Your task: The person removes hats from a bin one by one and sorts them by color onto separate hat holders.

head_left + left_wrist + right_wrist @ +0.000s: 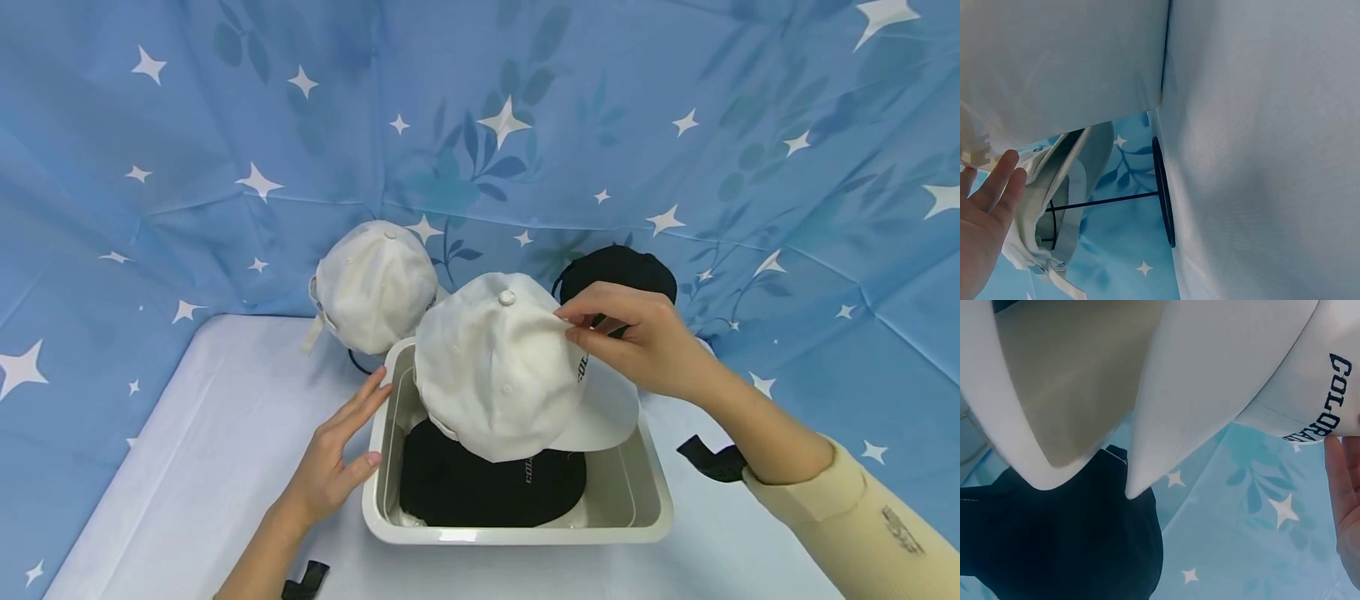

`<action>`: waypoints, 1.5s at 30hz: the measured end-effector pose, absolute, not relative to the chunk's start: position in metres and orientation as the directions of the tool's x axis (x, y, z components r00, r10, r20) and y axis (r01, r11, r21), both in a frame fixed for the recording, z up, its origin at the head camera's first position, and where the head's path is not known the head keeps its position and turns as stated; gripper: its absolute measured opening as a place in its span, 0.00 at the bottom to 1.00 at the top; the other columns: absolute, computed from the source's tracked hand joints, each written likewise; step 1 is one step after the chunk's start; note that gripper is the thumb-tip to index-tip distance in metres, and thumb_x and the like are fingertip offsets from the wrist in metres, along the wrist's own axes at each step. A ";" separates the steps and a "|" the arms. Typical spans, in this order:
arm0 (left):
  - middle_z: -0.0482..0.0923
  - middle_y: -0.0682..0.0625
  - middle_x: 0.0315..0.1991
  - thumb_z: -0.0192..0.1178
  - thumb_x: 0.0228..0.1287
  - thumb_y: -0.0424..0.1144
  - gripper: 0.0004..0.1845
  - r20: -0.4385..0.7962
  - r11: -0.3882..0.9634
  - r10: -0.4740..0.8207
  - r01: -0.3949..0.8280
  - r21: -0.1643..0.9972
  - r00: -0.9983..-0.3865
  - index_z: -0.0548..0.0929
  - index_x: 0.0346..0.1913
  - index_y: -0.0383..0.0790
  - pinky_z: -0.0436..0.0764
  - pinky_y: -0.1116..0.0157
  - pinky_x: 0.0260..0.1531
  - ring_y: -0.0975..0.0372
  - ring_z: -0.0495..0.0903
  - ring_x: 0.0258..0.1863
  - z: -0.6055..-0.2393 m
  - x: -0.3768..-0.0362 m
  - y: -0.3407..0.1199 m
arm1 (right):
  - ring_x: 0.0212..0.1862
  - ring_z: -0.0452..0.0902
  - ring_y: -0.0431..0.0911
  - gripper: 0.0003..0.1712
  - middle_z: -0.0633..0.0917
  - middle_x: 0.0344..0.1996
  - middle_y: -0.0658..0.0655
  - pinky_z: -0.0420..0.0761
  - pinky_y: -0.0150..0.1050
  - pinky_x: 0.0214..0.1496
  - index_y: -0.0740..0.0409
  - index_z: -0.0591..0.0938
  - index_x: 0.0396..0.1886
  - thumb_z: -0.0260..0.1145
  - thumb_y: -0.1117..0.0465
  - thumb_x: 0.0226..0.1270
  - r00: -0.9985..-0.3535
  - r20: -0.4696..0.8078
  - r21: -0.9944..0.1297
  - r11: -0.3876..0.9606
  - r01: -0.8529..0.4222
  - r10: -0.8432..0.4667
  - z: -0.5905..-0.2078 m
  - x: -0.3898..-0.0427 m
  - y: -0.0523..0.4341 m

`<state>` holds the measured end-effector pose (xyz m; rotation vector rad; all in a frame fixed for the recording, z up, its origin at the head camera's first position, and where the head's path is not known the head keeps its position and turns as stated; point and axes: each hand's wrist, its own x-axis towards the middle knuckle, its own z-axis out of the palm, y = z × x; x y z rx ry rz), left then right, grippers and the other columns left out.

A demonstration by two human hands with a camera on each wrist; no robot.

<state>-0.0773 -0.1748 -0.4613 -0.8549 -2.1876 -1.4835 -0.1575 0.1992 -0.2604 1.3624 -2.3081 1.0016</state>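
My right hand [600, 325] pinches the crown of a white cap [495, 375] and holds it over a pale rectangular bin [517, 533]. A black cap [487, 487] with small lettering lies inside the bin beneath it. The white cap's brim [1210, 387] and its dark lettering [1325, 403] fill the right wrist view. My left hand [345, 450] rests with straight fingers against the bin's left wall. In the left wrist view that hand's fingers [997, 187] show at the lower left.
A second white cap [375, 283] sits on a thin black stand [1163, 194] behind the bin at the left. Another black cap [618, 271] stands behind at the right. A blue starred cloth [225, 125] backs the white table [202, 467].
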 end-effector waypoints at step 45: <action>0.59 0.38 0.81 0.56 0.58 0.35 0.38 0.608 0.246 0.290 0.672 0.699 -0.739 0.70 0.76 0.30 0.59 0.69 0.75 0.53 0.61 0.80 -0.462 -0.078 -0.175 | 0.41 0.80 0.40 0.15 0.85 0.39 0.55 0.81 0.30 0.37 0.60 0.90 0.52 0.68 0.72 0.69 -0.714 0.586 -0.585 0.410 -0.700 -0.382 -0.234 -0.225 0.136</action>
